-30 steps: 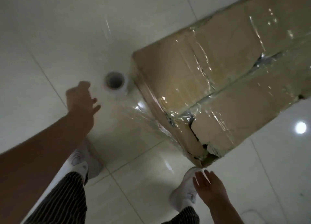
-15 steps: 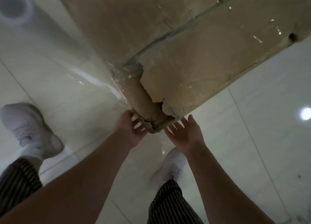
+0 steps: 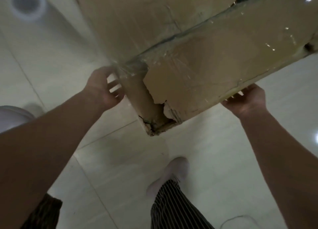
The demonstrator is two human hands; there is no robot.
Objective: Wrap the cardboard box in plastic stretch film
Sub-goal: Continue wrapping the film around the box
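Observation:
A large cardboard box (image 3: 197, 44) with a torn near corner stands on the tiled floor, its top and sides partly covered in shiny stretch film. My left hand (image 3: 103, 89) is curled around the box's left vertical edge, fingers behind it. Along the lower right edge my right hand (image 3: 247, 99) grips the box from below. The roll of stretch film (image 3: 27, 4) stands upright at the upper left, and a sheet of film runs from it to the box.
Pale glossy floor tiles (image 3: 120, 168) lie all around. My white shoes (image 3: 170, 173) and striped trouser legs are below the box corner. A thin cord (image 3: 240, 219) lies on the floor at the lower right.
Both hands went from the torn bottom corner outward: the left up onto the left edge, the right along the lower right edge. Before that the left hand was near the roll.

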